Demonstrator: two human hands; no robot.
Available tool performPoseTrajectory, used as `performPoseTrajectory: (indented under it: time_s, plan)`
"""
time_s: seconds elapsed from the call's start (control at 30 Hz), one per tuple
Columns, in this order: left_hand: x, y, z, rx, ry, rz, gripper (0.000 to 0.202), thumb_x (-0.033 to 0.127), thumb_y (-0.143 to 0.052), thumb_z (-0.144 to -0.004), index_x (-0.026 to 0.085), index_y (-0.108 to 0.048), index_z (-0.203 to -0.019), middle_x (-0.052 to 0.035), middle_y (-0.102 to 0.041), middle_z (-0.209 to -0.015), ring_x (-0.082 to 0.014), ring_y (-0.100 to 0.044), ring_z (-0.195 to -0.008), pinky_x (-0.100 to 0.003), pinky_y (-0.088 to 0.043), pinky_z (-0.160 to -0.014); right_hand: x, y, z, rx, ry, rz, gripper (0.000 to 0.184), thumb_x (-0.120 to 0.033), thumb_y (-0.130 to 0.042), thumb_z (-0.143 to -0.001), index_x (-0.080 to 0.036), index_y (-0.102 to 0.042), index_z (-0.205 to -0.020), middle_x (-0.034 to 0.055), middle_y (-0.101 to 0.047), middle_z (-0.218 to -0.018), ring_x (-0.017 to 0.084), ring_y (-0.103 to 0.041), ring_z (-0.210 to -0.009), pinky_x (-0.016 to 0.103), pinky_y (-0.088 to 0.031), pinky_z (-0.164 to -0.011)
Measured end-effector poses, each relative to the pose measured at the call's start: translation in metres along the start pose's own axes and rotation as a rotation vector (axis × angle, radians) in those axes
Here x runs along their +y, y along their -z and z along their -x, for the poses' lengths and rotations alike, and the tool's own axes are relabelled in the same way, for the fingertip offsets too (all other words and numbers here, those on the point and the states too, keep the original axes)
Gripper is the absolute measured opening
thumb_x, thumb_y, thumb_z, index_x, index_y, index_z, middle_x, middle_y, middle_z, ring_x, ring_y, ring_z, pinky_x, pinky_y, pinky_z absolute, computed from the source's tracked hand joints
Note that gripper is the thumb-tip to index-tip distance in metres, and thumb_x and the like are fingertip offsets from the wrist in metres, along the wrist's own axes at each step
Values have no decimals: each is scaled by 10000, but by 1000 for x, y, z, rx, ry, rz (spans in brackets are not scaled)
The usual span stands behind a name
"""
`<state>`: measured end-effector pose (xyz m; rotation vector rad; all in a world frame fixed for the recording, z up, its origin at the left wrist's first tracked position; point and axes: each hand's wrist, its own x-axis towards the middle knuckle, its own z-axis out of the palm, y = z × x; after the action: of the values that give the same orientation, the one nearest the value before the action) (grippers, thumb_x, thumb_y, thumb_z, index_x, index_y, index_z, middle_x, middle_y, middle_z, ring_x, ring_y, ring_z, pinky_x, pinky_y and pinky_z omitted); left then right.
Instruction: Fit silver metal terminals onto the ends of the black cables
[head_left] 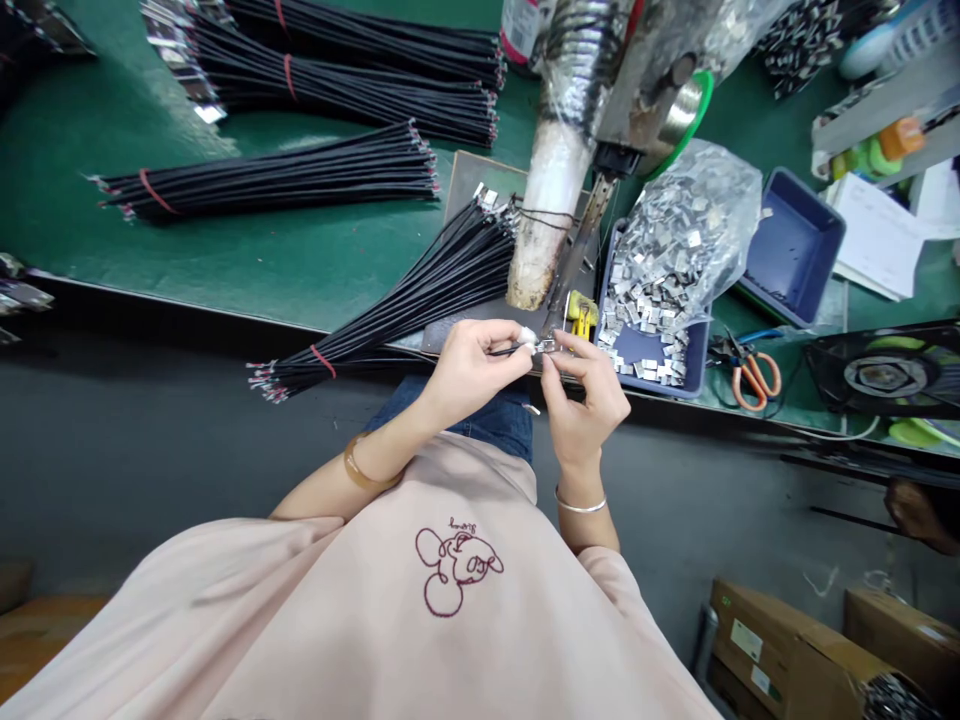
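My left hand (pixel 478 368) is closed in a pinch on a black cable (pixel 507 350), with something white on one fingertip. Facing it, my right hand (pixel 586 392) pinches a small silver metal piece (pixel 547 345) at the cable's end. Whether the two are joined cannot be made out. Just above my fingers a soldering iron (pixel 576 258) slants down from its stand, beside a white wrapped tube (pixel 541 225). To the left, a tied bundle of black cables (pixel 420 290) lies over the table edge. A blue tray (pixel 643 372) of small metal pieces stands right of my right hand.
More tied cable bundles (pixel 285 180) lie at the back left. Right of the tray are orange-handled pliers (pixel 756 380), a second blue tray (pixel 799 245) and a black fan (pixel 885 375). A yellow tool (pixel 582 315) sits close to my right hand. Cardboard boxes (pixel 780 640) stand below.
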<state>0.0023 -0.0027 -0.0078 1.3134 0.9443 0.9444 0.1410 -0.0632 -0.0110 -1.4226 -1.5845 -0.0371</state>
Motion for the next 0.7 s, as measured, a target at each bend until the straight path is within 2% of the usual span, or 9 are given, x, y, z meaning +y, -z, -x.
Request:
performPoseTrajectory:
  time_s: [0.1, 0.2, 0.27, 0.33, 0.4, 0.47, 0.57, 0.63, 0.7]
  plan:
    - [0, 1, -1, -1, 5, 15, 143, 267, -649, -759, 136, -692, -721, 14, -559, -600, -92, -474, -559, -204, -378, -529, -2, 0, 0, -4, 13, 11, 90, -161, -666, -899, -246, -665, -930, 34, -776, -1085, 188, -755, -1008, 378, -619, -891]
    - [-1, 3, -1, -50, -7, -45, 146, 238, -621, -772, 131, -692, -702, 10, -572, -609, -86, -460, -555, -203, -366, -529, -1, 3, 4, -10, 5, -14, 80, -166, -660, -896, -243, -638, -903, 33, -777, -1057, 187, -755, -1001, 364, -626, -862]
    - [-1, 4, 2, -84, -28, -108, 153, 212, -601, -789, 129, -700, -708, 15, -567, -601, -79, -439, -543, -198, -345, -517, 1, 5, 7, -9, -45, -49, 62, -183, -645, -908, -237, -614, -916, 37, -773, -1046, 182, -758, -971, 332, -631, -800]
    - [1, 4, 6, -94, -74, -170, 151, 190, -594, -801, 129, -711, -726, 28, -551, -580, -69, -409, -520, -190, -314, -492, 2, 7, 8, -11, -139, -86, 44, -210, -619, -931, -229, -581, -937, 41, -766, -1043, 151, -762, -837, 276, -617, -694]
    - [2, 4, 10, -83, -159, -243, 145, 167, -596, -806, 129, -726, -754, 30, -568, -580, -64, -411, -512, -181, -302, -475, 3, 8, 7, -42, -261, -135, 58, -246, -590, -957, -229, -539, -935, 2, -751, -906, 106, -717, -641, 220, -564, -575]
    - [4, 4, 13, -72, -280, -318, 159, 155, -591, -822, 127, -745, -792, 8, -636, -627, -71, -461, -536, -177, -337, -490, 3, 8, 3, -108, -385, -230, 105, -287, -566, -976, -238, -499, -912, -70, -660, -692, 76, -635, -497, 185, -498, -491]
    - [6, 6, 15, -80, -397, -363, 171, 142, -588, -822, 129, -757, -846, -23, -698, -705, -79, -500, -560, -187, -385, -528, 2, 9, -4, -180, -488, -405, 158, -324, -565, -979, -247, -467, -883, -114, -552, -582, 61, -560, -426, 162, -453, -440]
    - [6, 8, 15, -110, -347, -311, 172, 124, -591, -780, 131, -744, -858, 3, -640, -642, -70, -450, -520, -191, -361, -508, 2, 10, -6, -193, -499, -459, 157, -323, -586, -968, -242, -481, -883, -97, -589, -641, 65, -599, -470, 169, -501, -477]
    - [6, 12, 14, -159, -221, -196, 162, 122, -580, -747, 131, -719, -829, 33, -537, -575, -65, -400, -495, -195, -334, -492, 3, 11, -5, -203, -476, -446, 138, -314, -607, -957, -234, -512, -897, -66, -638, -740, 83, -672, -573, 194, -570, -566]
